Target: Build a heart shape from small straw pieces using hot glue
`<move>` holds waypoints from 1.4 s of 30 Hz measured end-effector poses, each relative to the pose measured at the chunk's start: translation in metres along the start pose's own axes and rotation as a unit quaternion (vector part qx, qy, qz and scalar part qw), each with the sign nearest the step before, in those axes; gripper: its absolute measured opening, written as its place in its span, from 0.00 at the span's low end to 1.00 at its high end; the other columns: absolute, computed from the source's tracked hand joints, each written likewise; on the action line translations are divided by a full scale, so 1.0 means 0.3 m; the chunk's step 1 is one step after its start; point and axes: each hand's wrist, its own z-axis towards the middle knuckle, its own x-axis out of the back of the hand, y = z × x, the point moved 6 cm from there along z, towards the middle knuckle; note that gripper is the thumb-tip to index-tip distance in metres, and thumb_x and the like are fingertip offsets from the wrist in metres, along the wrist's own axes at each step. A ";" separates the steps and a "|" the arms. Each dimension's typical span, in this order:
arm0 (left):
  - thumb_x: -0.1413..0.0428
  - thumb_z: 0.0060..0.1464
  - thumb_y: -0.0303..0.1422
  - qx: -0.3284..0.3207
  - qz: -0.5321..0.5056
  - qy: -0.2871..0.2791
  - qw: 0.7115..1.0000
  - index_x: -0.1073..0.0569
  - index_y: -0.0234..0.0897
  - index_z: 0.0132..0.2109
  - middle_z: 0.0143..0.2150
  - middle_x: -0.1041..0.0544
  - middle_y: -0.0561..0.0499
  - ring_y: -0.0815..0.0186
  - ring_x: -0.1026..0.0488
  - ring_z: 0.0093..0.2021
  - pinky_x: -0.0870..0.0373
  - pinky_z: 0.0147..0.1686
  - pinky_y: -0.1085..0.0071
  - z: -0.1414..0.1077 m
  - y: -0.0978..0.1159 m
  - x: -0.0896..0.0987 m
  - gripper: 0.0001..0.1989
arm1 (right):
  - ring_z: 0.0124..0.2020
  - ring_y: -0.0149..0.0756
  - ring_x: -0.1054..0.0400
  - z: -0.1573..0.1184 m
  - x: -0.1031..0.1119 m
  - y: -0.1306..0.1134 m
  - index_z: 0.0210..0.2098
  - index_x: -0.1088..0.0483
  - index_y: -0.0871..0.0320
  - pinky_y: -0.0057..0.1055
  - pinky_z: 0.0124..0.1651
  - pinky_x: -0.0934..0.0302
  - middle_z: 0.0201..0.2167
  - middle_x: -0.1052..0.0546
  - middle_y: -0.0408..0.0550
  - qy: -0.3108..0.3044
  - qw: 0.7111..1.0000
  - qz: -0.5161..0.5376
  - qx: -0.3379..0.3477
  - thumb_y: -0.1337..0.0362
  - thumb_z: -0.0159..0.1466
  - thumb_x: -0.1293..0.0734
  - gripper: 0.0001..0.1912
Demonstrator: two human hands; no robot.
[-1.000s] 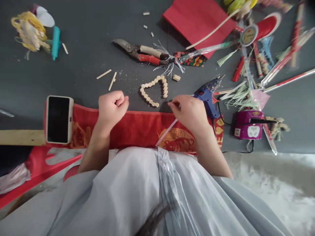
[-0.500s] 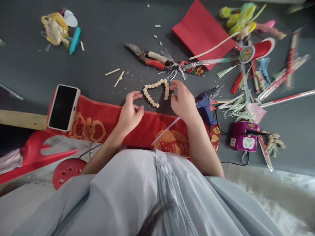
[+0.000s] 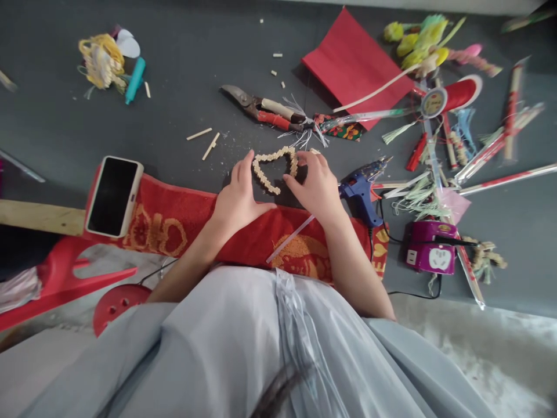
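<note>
Across the dark grey surface (image 3: 174,52), pruning shears (image 3: 256,107) are lying beyond a pale, knobbly heart-shaped outline (image 3: 273,155), which is sitting just past the red towel (image 3: 256,238), its lower right side gaping. The left hand (image 3: 238,200) is spreading wide, thumb well out, fingertips beside the outline's left edge. The right hand (image 3: 319,186) is bracketing the right arm narrowly between thumb and fingers; whether it is pinching, I can't tell. The piece is looking light and stiff to me, probably fragile at its joints, so I'd be holding both sides gently, sparing the loose ends.
</note>
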 end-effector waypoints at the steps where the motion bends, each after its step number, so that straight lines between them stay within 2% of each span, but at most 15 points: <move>1: 0.26 0.39 0.38 -0.007 0.012 0.000 1.000 0.55 0.40 0.72 0.70 0.41 0.34 0.44 0.41 0.71 0.30 0.63 0.54 0.003 0.006 -0.006 0.61 | 0.55 0.52 0.30 0.001 -0.001 0.001 0.55 0.36 0.58 0.53 0.58 0.35 0.52 0.26 0.60 0.003 1.000 0.000 -0.001 0.64 0.60 0.32 0.24; 9: 0.34 0.51 0.45 -0.020 0.014 0.003 1.000 0.60 0.40 0.73 0.70 0.40 0.34 0.46 0.37 0.69 0.28 0.60 0.57 0.028 -0.001 -0.021 0.55 | 0.53 0.50 0.30 0.006 0.000 -0.009 0.56 0.35 0.60 0.51 0.57 0.34 0.51 0.25 0.58 -0.003 1.000 -0.008 -0.006 0.67 0.60 0.34 0.24; 16: 0.35 0.52 0.44 -0.006 0.014 -0.015 1.000 0.61 0.38 0.73 0.70 0.41 0.34 0.45 0.37 0.69 0.29 0.61 0.56 0.031 -0.008 -0.015 0.54 | 0.51 0.49 0.29 0.003 0.009 -0.018 0.56 0.35 0.58 0.50 0.56 0.33 0.50 0.24 0.56 0.005 1.000 -0.015 -0.012 0.66 0.59 0.34 0.25; 22: 0.36 0.53 0.39 -0.018 0.016 -0.010 1.000 0.61 0.39 0.72 0.69 0.38 0.37 0.49 0.36 0.68 0.26 0.59 0.60 0.035 -0.004 0.010 0.52 | 0.52 0.50 0.30 -0.019 0.010 -0.039 0.56 0.36 0.57 0.50 0.55 0.33 0.48 0.24 0.56 0.004 1.000 -0.019 -0.007 0.64 0.60 0.35 0.24; 27: 0.34 0.51 0.39 0.002 0.009 -0.017 1.000 0.55 0.39 0.72 0.67 0.36 0.37 0.50 0.33 0.66 0.25 0.57 0.61 0.033 -0.013 0.030 0.51 | 0.47 0.53 0.28 -0.029 0.027 -0.047 0.56 0.36 0.60 0.50 0.46 0.31 0.47 0.25 0.60 -0.020 0.997 -0.074 -0.024 0.61 0.62 0.35 0.24; 31: 0.35 0.53 0.41 0.028 -0.005 -0.008 1.000 0.51 0.42 0.70 0.64 0.32 0.41 0.51 0.30 0.63 0.25 0.56 0.60 0.022 -0.030 0.036 0.45 | 0.42 0.47 0.28 0.005 0.046 -0.096 0.54 0.32 0.56 0.44 0.42 0.32 0.48 0.27 0.58 -0.037 0.993 -0.096 0.061 0.63 0.65 0.39 0.18; 33: 0.36 0.54 0.40 0.038 -0.009 -0.002 0.999 0.49 0.42 0.69 0.62 0.30 0.41 0.52 0.29 0.62 0.24 0.55 0.61 0.018 -0.034 0.035 0.43 | 0.43 0.45 0.29 0.037 0.035 -0.131 0.52 0.31 0.54 0.42 0.43 0.33 0.48 0.28 0.55 -0.058 0.986 -0.104 0.120 0.66 0.65 0.39 0.17; 36: 0.39 0.56 0.36 0.060 -0.015 0.003 0.998 0.47 0.39 0.68 0.60 0.28 0.41 0.54 0.26 0.59 0.23 0.51 0.63 0.012 -0.030 0.035 0.38 | 0.50 0.48 0.33 0.090 -0.002 -0.169 0.52 0.30 0.54 0.45 0.49 0.35 0.49 0.28 0.55 -0.086 0.971 -0.119 0.188 0.69 0.63 0.37 0.17; 38: 0.42 0.57 0.32 0.081 -0.026 0.003 0.996 0.46 0.38 0.67 0.57 0.25 0.43 0.58 0.23 0.54 0.22 0.47 0.65 0.007 -0.024 0.038 0.34 | 0.52 0.49 0.35 0.119 -0.030 -0.183 0.51 0.29 0.54 0.46 0.52 0.36 0.48 0.27 0.54 -0.105 0.961 -0.129 0.220 0.70 0.63 0.36 0.17; 42: 0.45 0.59 0.29 0.110 -0.048 0.009 0.993 0.42 0.39 0.64 0.50 0.21 0.48 0.64 0.20 0.45 0.23 0.40 0.69 -0.001 -0.010 0.048 0.28 | 0.49 0.47 0.36 0.150 -0.062 -0.187 0.48 0.26 0.54 0.46 0.54 0.39 0.44 0.26 0.52 -0.127 0.948 -0.135 0.258 0.70 0.64 0.38 0.15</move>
